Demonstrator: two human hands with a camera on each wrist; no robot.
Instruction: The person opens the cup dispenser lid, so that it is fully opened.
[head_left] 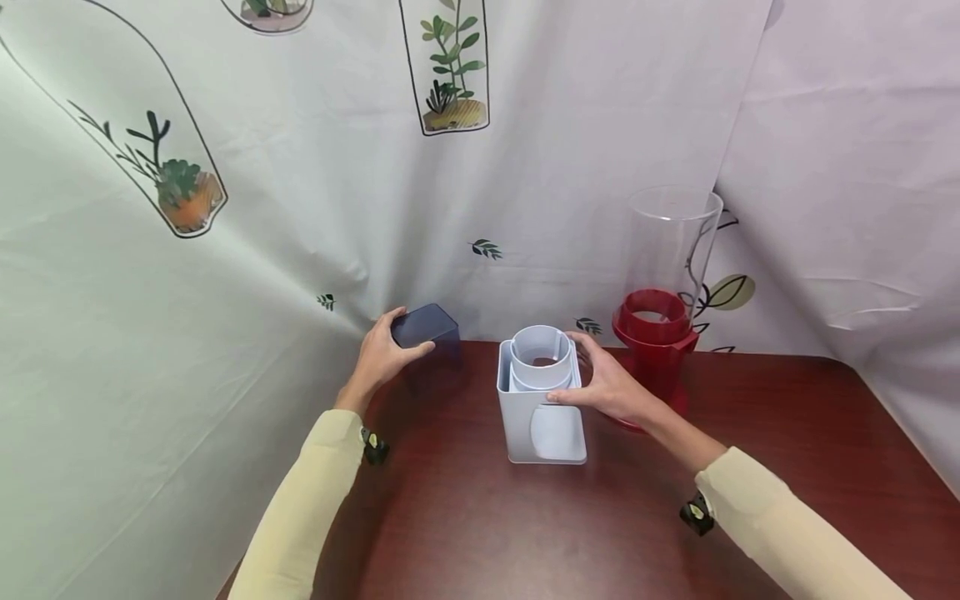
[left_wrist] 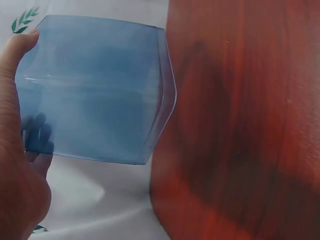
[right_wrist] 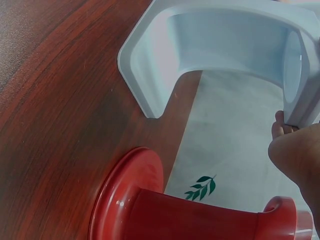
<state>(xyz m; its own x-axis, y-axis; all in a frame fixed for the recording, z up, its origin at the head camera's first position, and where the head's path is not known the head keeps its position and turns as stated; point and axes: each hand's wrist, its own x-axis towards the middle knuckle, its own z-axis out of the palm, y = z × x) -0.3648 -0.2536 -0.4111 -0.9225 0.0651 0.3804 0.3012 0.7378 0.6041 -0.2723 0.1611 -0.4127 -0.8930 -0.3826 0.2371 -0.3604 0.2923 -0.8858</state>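
In the head view, my left hand grips one end of a translucent blue plastic container, above the table's far left edge. The left wrist view shows its flat side, thumb on one edge and fingers seen through the plastic. My right hand holds the upper part of a pale grey-white dispenser base by its right side. A round collar stands up inside its top, and a curved recess is cut into its body. Whether the base touches the table is hard to tell.
Right of my right hand stands a red dispenser stand with a tall clear cylinder on top. A dark red wooden table lies below. White plant-printed cloth hangs behind and along the left.
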